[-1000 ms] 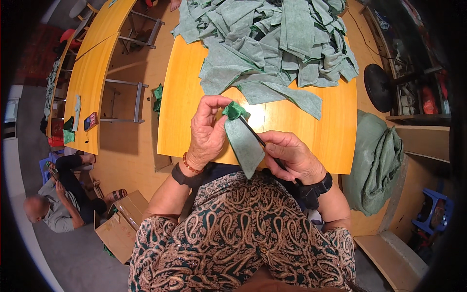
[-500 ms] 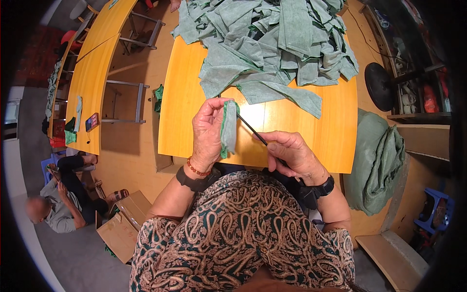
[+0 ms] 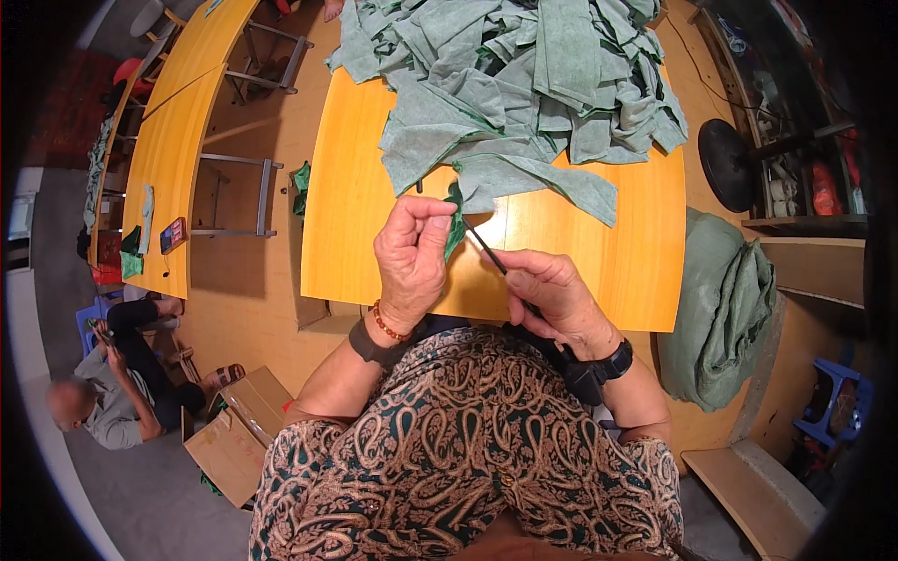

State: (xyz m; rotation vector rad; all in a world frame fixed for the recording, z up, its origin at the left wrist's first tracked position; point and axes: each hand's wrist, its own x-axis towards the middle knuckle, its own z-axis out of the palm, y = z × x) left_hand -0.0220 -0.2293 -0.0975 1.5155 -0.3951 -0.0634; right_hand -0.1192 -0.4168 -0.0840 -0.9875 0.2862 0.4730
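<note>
My left hand (image 3: 409,248) pinches a small green fabric piece (image 3: 455,226) between thumb and fingertips, above the near part of the table. Fingers of my right hand (image 3: 552,292) are closed around a thin black rod (image 3: 485,247). Its far tip meets the edge of the held fabric; whether it is inside a fold I cannot tell. Just beyond my hands lies a heap of grey-green fabric pieces (image 3: 505,103), some with darker green edges. A small dark object (image 3: 419,186) rests on the table behind my left hand.
The yellow table (image 3: 351,187) ends close to my body. A large green fabric bundle (image 3: 716,313) stands at its right, near a black round object (image 3: 726,166). Another long table (image 3: 173,150) is at the left. A person (image 3: 126,393) sits at lower left beside a cardboard box (image 3: 234,435).
My left hand has turned and moved slightly right, so the fabric now shows mostly its green side. The rod has shifted a little, still at the fabric.
</note>
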